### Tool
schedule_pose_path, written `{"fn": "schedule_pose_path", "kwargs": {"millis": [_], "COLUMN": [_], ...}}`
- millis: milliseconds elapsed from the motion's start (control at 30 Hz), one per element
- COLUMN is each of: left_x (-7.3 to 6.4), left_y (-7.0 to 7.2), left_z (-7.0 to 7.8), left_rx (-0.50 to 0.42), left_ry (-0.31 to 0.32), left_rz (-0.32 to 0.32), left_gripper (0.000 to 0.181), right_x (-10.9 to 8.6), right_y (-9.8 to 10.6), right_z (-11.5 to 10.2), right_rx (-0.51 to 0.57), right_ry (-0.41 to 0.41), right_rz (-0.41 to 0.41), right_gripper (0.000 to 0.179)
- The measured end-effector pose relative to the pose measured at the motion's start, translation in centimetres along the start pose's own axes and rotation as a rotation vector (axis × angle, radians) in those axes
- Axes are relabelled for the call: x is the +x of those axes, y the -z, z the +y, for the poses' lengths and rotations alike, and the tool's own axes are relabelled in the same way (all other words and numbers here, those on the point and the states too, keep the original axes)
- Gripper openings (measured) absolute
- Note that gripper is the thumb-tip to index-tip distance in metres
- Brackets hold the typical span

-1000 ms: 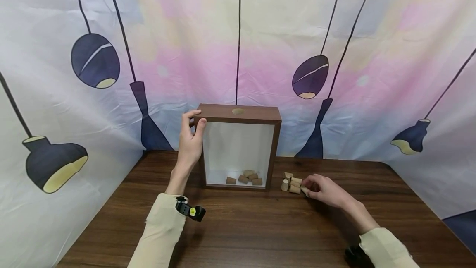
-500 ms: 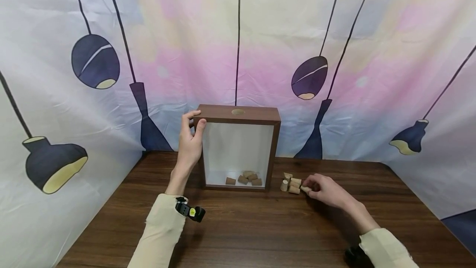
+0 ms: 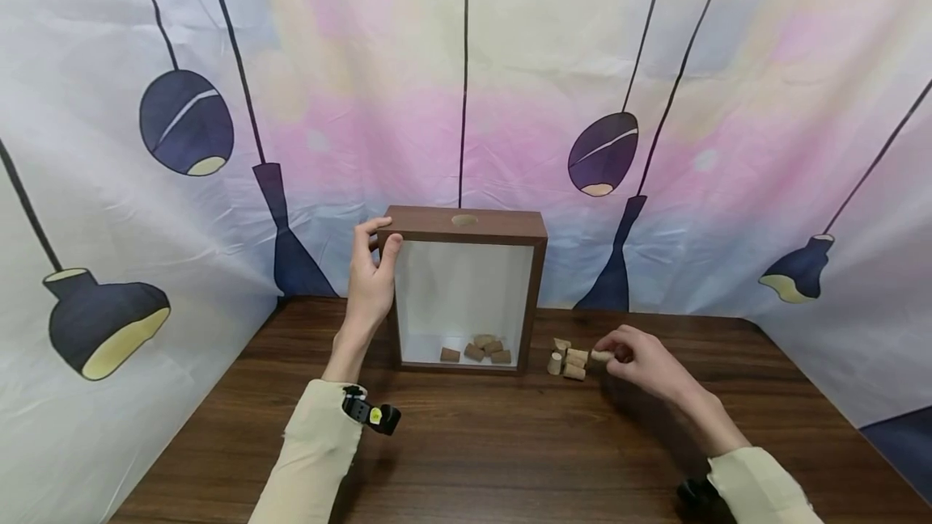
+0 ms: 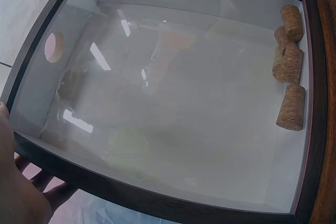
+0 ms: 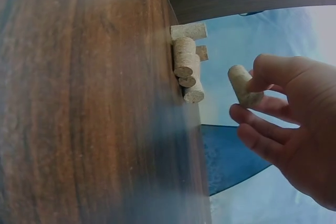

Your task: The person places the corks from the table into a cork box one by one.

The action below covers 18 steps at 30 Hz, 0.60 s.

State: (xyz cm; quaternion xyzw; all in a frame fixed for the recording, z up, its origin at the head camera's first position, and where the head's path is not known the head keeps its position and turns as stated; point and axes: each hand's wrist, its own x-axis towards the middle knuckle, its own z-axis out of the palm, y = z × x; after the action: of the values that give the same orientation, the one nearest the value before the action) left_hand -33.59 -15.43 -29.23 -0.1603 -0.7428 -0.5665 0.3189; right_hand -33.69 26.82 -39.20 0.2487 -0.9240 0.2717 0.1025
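A brown wooden shadow box (image 3: 502, 225) with a clear front stands upright on the table, a round hole (image 3: 464, 220) in its top. Several corks (image 4: 291, 107) lie inside along its bottom. My left hand (image 3: 370, 285) grips the box's upper left corner, thumb on the front, fingers behind. Right of the box, my right hand (image 3: 648, 362) pinches a single cork (image 5: 242, 85) between thumb and fingers, lifted off the table in the right wrist view. Just left of that hand sits a small group of loose corks (image 5: 185, 59), one of them upright.
The dark wooden table (image 3: 466, 459) reaches back to a hanging cloth (image 3: 466, 103) printed with lamps. The cloth also closes in both sides. A strap with a small black device (image 3: 373, 411) sits on the left wrist.
My right hand has raised the cork from the table beside the group. The left hand keeps its hold on the box, and the view has shifted slightly.
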Motion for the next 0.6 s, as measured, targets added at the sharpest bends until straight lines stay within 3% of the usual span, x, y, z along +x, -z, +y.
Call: {"fn": "schedule_pose_path", "kwargs": {"millis": [600], "left_x": [-0.1], "left_y": [0.0], "left_z": [0.0], "left_rx": [0.003], "left_ry": [-0.008], "left_rz": [0.000], "left_gripper": [0.039], "right_x": [1.1], "right_y": [2.1], "right_z": [-1.6], "right_rx": [-0.064], "right_ry": [0.177], "right_rz": [0.297], "right_gripper": [0.028]}}
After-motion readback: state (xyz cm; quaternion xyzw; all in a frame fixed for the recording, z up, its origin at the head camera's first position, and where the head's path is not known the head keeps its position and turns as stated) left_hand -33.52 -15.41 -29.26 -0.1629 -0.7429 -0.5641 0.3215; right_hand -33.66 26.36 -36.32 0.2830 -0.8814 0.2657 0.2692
